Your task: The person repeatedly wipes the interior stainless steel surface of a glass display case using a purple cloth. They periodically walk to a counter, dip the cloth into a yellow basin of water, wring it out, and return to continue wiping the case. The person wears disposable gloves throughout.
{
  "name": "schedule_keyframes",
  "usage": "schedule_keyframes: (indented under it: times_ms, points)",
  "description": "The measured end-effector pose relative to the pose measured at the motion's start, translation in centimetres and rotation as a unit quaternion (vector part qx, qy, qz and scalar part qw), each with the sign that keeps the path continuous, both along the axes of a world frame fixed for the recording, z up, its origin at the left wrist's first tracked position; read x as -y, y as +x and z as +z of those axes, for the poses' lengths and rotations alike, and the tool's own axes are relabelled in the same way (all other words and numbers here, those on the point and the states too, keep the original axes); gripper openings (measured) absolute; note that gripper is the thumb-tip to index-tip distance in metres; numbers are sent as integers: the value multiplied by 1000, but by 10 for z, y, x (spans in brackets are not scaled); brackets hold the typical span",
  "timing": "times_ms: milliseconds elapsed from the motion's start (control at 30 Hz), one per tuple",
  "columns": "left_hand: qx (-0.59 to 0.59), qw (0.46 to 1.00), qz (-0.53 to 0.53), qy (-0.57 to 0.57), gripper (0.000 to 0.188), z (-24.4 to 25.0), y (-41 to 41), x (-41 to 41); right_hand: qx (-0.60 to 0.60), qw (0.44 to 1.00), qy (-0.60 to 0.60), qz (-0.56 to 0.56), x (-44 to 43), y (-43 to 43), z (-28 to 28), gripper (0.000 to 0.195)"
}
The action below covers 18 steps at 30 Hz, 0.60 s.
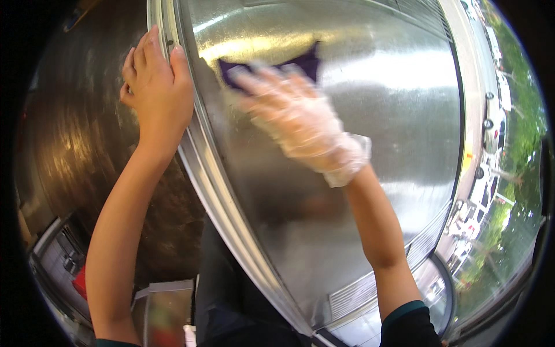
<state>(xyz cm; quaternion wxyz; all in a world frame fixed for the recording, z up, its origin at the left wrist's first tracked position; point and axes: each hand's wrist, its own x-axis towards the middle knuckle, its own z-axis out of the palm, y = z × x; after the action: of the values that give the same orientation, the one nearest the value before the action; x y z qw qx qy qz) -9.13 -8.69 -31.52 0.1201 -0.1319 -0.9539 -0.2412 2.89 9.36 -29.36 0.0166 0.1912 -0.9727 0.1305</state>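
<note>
A thin clear plastic glove covers my right hand point(299, 108), which is blurred by motion. It lies flat over a dark purple cloth point(308, 65), pressing it against a shiny stainless steel surface point(390, 126). Two corners of the cloth show beyond the fingertips; the rest is hidden under the palm and fingers. My bare left hand point(160, 82) grips the grooved metal rail point(217, 173) along the edge of the steel surface. Its thumb lies on the near groove side and its fingers bend over the other side.
Left of the rail is a dark, scuffed panel point(65, 143). A vented steel strip point(353, 299) borders the surface at the lower right. A clear-fronted box point(169, 312) and a red object point(79, 283) sit low on the left. Outside are parked cars point(492, 130) and trees point(527, 143).
</note>
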Motion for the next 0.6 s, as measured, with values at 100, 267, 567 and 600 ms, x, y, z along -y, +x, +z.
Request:
schedule_keyframes:
  times_ms: [100,267,567,600]
  points:
    - [-10,1000,-4,12,50,0,-3,-2,7,997,-72,-20,28,5,14,57]
    - [-20,999,-1,45,53,-2,-5,-5,39,982,-185,-14,53,70,21,76]
    - [-35,992,-46,113,53,15,54,27,137,953,-225,-148,109,260,34,50]
    - [-25,992,-53,108,52,16,72,38,150,950,-227,-154,115,272,40,45]
